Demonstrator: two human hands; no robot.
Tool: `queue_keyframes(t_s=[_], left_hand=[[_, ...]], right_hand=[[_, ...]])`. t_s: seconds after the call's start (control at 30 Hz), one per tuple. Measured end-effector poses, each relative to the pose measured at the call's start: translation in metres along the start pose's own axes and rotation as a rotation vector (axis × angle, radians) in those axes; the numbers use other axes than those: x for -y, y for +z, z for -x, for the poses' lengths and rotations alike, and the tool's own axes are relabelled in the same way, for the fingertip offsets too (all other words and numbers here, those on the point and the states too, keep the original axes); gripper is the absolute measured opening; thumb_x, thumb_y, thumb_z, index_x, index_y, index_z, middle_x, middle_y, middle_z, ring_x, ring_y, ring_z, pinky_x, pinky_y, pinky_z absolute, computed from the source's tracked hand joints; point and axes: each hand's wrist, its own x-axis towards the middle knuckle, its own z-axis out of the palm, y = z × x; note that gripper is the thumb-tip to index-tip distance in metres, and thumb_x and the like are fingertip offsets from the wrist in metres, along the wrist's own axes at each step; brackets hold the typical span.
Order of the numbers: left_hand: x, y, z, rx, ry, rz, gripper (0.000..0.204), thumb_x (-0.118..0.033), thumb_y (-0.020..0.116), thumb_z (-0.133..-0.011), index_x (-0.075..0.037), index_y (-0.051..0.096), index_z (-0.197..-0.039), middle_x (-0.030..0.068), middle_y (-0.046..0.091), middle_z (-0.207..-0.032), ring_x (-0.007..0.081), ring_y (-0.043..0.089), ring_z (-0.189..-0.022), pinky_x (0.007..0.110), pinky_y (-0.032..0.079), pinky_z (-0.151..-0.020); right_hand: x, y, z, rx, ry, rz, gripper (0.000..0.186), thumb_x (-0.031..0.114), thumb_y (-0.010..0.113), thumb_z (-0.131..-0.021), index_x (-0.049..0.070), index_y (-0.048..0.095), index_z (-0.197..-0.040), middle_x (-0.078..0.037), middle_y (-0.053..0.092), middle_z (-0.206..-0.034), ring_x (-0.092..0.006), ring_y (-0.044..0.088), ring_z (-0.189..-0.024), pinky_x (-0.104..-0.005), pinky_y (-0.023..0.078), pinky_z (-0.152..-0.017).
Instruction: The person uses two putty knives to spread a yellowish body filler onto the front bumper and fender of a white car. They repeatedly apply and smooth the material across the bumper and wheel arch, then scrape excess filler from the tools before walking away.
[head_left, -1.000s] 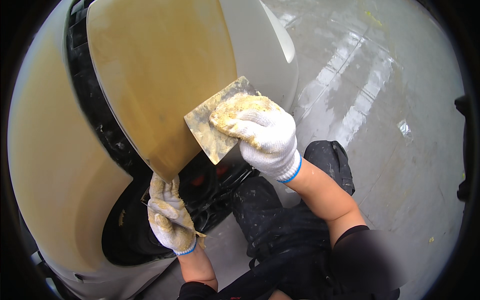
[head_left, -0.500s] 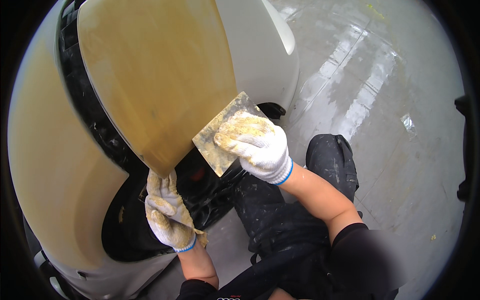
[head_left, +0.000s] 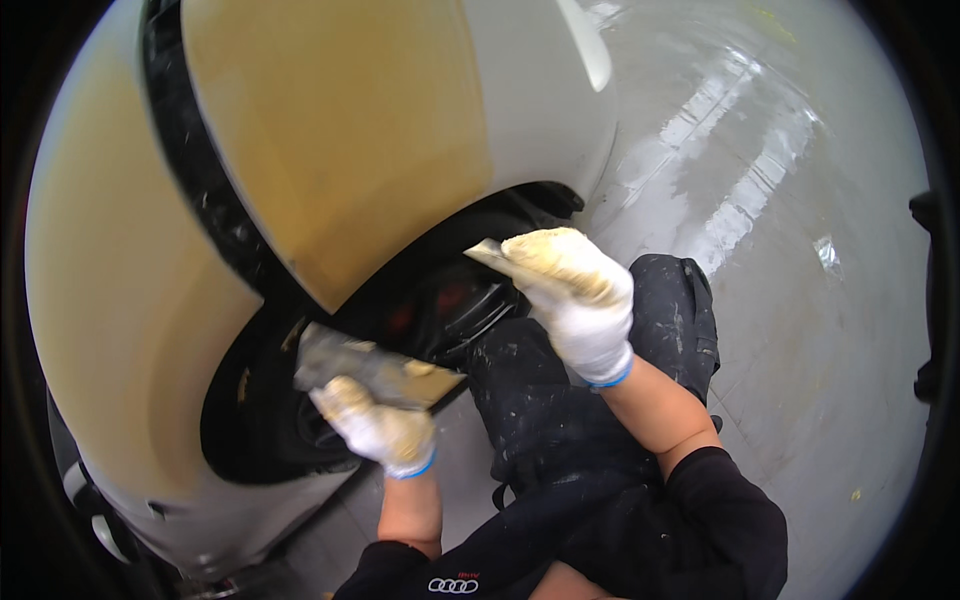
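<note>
My left hand [head_left: 390,430], in a white glove caked with yellowish filler, grips a grey flat plate [head_left: 345,362] with dabs of filler on it. Motion blurs that plate. My right hand [head_left: 585,295], gloved alike, is closed on a flat filler spreader [head_left: 486,252], seen nearly edge-on. Both tools are held off the car panel [head_left: 335,150], whose surface carries a broad coat of yellow-tan filler. The right hand is in front of the dark wheel well [head_left: 400,310]; the left is just below the panel's lower tip.
A black gap [head_left: 190,130] separates the coated panel from another pale, filler-smeared body section [head_left: 120,300] at left. My black trousers [head_left: 560,420] show white specks, with the knees close to the car. Grey shiny floor [head_left: 780,300] spreads to the right.
My right hand has come away from the panel to the right, turning its spreader edge-on. The left hand has moved right and down from the panel tip, and its plate now faces up.
</note>
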Motion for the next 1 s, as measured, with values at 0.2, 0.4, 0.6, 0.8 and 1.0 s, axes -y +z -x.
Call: queue_keyframes(t_s=[0.2, 0.4, 0.6, 0.8, 1.0], left_hand=[[0.013, 0.033, 0.015, -0.184, 0.074, -0.050, 0.050, -0.031, 0.063, -0.110, 0.000, 0.048, -0.147, 0.0143, 0.066, -0.128, 0.0218, 0.069, -0.108, 0.036, 0.060, -0.092], [-0.012, 0.039, 0.004, -0.068, 0.015, 0.086, 0.044, -0.034, 0.065, -0.109, -0.004, 0.052, -0.138, 0.0123, 0.068, -0.099, 0.0229, 0.071, -0.076, 0.037, 0.061, -0.069], [-0.016, 0.040, 0.026, 0.005, -0.211, 0.208, 0.043, -0.013, 0.070, -0.099, 0.005, 0.055, -0.135, 0.0127, 0.069, -0.109, 0.0203, 0.071, -0.087, 0.036, 0.061, -0.080], [-0.008, 0.021, 0.035, -0.016, -0.231, 0.131, 0.051, -0.011, 0.071, -0.097, 0.003, 0.052, -0.142, 0.0110, 0.068, -0.118, 0.0198, 0.070, -0.097, 0.036, 0.059, -0.088], [0.002, 0.017, 0.030, -0.044, -0.212, 0.083, 0.055, -0.019, 0.072, -0.101, 0.001, 0.048, -0.146, 0.0107, 0.067, -0.117, 0.0193, 0.069, -0.098, 0.035, 0.058, -0.088]], right_hand=[[0.019, -0.012, 0.011, 0.419, 0.168, -0.304, 0.033, -0.011, 0.071, -0.087, -0.002, 0.077, -0.119, -0.016, 0.077, -0.120, -0.0266, 0.075, -0.105, -0.0376, 0.059, -0.094], [0.009, -0.053, -0.094, 0.130, -0.265, 0.272, 0.035, -0.012, 0.068, -0.081, 0.003, 0.080, -0.111, -0.015, 0.080, -0.106, -0.0302, 0.078, -0.094, -0.0360, 0.062, -0.087], [0.070, -0.030, -0.278, -0.004, -0.817, 0.530, 0.031, -0.010, 0.066, -0.087, 0.005, 0.082, -0.110, -0.013, 0.081, -0.104, -0.0233, 0.078, -0.094, -0.0308, 0.061, -0.088], [0.090, -0.012, -0.302, 0.334, -0.650, 0.525, 0.032, -0.012, 0.064, -0.089, 0.004, 0.082, -0.110, -0.015, 0.081, -0.105, -0.0224, 0.078, -0.097, -0.0314, 0.060, -0.089], [0.015, -0.037, -0.206, 0.259, -0.863, 0.583, 0.046, -0.016, 0.058, -0.074, 0.005, 0.083, -0.107, -0.013, 0.082, -0.103, -0.0316, 0.079, -0.095, -0.0401, 0.063, -0.092]])
